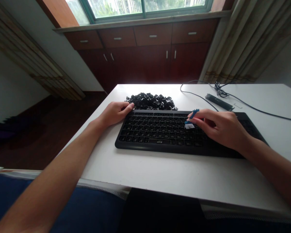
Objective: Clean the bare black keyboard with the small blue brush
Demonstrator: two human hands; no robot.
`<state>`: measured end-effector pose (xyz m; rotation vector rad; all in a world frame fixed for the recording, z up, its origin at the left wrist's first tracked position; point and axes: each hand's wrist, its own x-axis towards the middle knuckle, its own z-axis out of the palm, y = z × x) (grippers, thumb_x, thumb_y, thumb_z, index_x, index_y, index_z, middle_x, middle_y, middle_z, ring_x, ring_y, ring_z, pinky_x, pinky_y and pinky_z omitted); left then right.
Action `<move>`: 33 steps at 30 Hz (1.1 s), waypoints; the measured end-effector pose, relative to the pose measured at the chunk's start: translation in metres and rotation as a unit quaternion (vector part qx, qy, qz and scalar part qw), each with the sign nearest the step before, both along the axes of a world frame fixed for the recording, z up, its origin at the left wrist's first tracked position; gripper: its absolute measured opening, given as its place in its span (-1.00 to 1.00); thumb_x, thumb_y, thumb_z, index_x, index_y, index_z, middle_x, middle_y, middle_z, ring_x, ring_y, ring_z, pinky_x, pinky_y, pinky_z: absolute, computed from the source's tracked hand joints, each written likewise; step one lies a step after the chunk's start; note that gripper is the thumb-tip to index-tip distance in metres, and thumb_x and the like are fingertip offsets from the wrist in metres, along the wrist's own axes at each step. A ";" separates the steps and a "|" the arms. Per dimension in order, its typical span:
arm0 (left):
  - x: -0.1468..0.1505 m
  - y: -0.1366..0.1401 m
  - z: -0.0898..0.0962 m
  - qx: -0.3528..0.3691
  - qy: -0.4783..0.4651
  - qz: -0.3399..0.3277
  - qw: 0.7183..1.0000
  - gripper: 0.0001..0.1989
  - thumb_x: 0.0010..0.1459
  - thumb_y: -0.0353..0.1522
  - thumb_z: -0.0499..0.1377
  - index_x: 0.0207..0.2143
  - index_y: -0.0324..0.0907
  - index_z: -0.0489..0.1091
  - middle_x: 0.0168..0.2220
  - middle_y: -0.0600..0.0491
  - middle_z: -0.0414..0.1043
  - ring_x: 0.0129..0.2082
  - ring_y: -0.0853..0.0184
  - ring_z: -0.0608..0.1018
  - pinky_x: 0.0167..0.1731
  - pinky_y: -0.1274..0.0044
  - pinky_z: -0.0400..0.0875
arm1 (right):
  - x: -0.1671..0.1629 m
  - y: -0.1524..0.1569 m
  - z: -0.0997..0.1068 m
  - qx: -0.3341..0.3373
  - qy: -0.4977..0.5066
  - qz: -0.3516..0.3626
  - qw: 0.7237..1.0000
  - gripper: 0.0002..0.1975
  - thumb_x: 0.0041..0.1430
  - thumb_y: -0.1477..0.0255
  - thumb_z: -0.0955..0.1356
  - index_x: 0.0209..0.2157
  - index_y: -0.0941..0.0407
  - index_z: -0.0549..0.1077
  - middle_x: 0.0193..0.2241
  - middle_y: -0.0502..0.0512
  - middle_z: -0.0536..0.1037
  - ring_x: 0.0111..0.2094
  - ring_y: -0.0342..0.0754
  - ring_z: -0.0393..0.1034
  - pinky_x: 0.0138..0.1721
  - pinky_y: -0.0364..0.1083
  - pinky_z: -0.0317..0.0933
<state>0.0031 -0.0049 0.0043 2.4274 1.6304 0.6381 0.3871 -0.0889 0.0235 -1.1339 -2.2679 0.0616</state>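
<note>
We work over a black keyboard [184, 134] stripped of its keycaps, lying on a white surface [160, 174]. Our right hand [218, 127] pinches a small blue-handled brush [191, 119] in closed fingers [196, 117], its white bristles touching the keyboard's middle rows. Our left hand [115, 113] rests with fingers loosely extended on the keyboard's far left corner, just beside a heap of loose keycaps [151, 101] behind the keyboard.

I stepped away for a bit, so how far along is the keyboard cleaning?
Done: the black plastic keycaps lie piled behind the black keyboard, its sockets bare. In hand: the right hand holds a small blue-handled white-bristled brush over the middle rows; the left hand rests on the upper left corner. Left: the caps are still off.
</note>
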 end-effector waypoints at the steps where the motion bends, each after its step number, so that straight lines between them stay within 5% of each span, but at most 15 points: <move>1: 0.000 0.000 0.000 -0.001 -0.001 0.000 1.000 -0.52 0.25 -0.09 -0.02 -0.63 -0.18 0.16 -0.66 0.16 0.05 -0.61 0.45 0.13 -0.54 0.53 0.03 | 0.000 0.000 -0.001 0.000 0.005 -0.009 1.000 -0.76 0.25 0.22 0.31 -0.13 -0.01 0.50 -0.47 -0.03 0.57 -0.60 -0.17 0.29 -0.48 -0.08 0.17; 33: 0.000 0.002 -0.003 -0.005 0.005 0.005 1.000 -0.53 0.25 -0.08 -0.02 -0.62 -0.17 0.17 -0.64 0.16 0.06 -0.60 0.44 0.15 -0.51 0.52 0.03 | -0.003 -0.003 0.000 0.064 -0.041 -0.028 0.997 -0.80 0.25 0.27 0.30 -0.15 0.02 0.47 -0.53 -0.01 0.53 -0.58 -0.12 0.35 -0.50 -0.07 0.14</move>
